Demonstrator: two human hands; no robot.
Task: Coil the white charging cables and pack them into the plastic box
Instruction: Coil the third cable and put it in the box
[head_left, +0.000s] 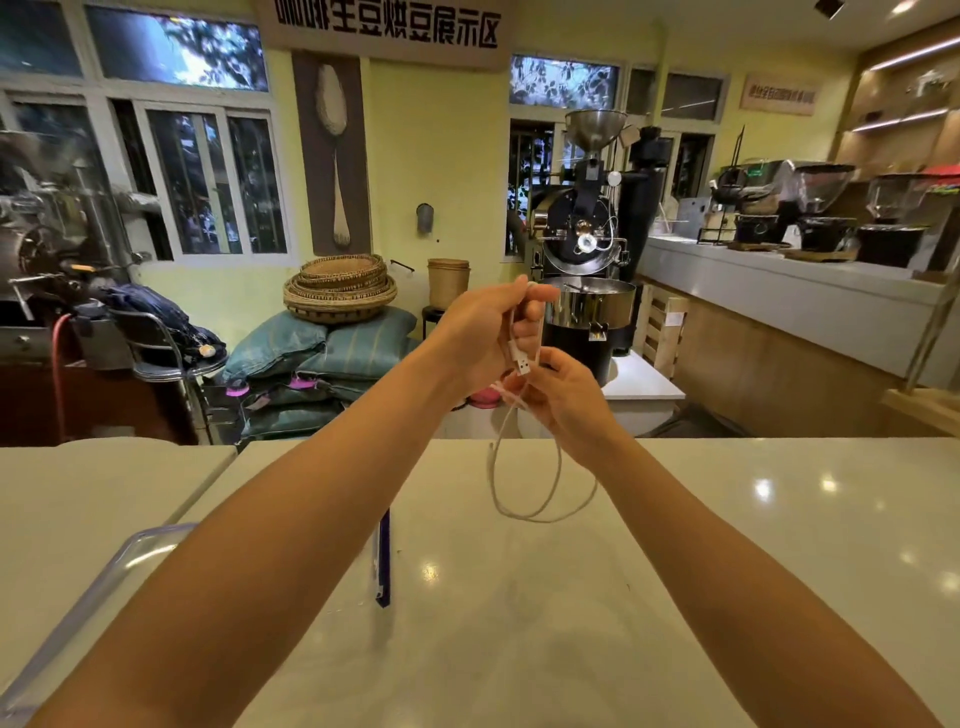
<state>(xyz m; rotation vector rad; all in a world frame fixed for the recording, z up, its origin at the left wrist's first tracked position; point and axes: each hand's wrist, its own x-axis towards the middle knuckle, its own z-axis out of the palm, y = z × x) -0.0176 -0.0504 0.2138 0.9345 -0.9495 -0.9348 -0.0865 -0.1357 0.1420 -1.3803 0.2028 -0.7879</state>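
Note:
I hold a white charging cable (524, 478) up in the air above the white counter (675, 571). My left hand (488, 338) is closed around its upper part, and the USB plug sticks out below the fingers. My right hand (561, 395) pinches the cable just under that. Two loose loops hang down below both hands, close to the counter. The clear plastic box (98, 582) with a bluish rim lies at the lower left, mostly hidden under my left forearm.
A blue strip of the box (383, 561) shows on the counter beside my left forearm. Beyond the counter's far edge stand a coffee roaster (587, 291), stacked sacks (322, 358) with woven baskets on top, and a side counter (789, 291) with grinders at the right.

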